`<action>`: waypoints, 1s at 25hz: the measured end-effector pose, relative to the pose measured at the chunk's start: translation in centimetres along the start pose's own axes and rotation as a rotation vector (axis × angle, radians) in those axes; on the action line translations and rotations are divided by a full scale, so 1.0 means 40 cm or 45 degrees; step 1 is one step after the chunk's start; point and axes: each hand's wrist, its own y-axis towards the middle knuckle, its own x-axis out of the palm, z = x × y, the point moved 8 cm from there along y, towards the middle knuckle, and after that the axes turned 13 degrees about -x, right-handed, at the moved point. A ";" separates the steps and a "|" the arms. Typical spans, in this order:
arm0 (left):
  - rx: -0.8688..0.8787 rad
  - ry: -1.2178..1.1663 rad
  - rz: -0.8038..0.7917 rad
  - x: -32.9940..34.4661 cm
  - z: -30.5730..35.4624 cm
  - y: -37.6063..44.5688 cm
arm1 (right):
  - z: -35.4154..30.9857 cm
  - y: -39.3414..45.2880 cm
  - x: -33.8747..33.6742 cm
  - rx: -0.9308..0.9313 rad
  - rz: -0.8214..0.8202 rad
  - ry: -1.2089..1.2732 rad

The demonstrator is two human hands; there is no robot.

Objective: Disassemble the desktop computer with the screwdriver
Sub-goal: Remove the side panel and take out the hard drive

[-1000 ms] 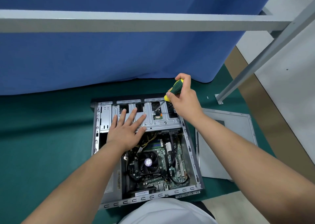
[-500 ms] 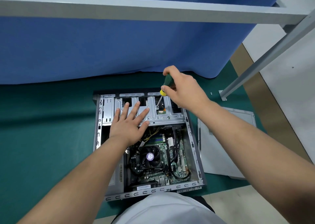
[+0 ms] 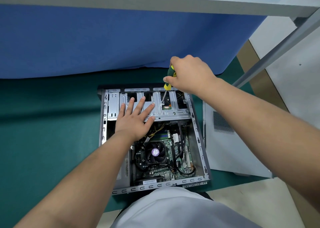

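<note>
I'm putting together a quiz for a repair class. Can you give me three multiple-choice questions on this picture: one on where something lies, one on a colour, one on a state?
1. Where does the loose side panel lie?
A. right of the computer case
B. left of it
C. on top of it

2. What colours is the screwdriver handle?
A. red and black
B. green and yellow
C. plain blue

3. How is the left hand?
A. curled round a cable
B. flat, fingers spread on the metal drive cage
C. lifted off the case

Answers:
1 A: the side panel lies flat beside the computer case.
2 B: the screwdriver shows in the right hand.
3 B: the left hand rests on the drive cage.
</note>
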 end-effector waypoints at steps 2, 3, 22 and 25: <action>0.000 0.002 -0.003 -0.001 0.000 0.000 | -0.009 0.006 -0.005 -0.004 -0.015 -0.044; -0.001 0.001 -0.003 -0.001 0.000 -0.001 | -0.011 0.009 -0.002 0.005 -0.034 -0.053; 0.007 -0.007 -0.007 0.010 -0.002 0.008 | -0.035 0.013 0.009 -0.305 -0.249 0.391; -0.011 -0.016 -0.023 0.003 0.013 0.006 | -0.026 -0.002 0.008 -0.259 -0.269 0.609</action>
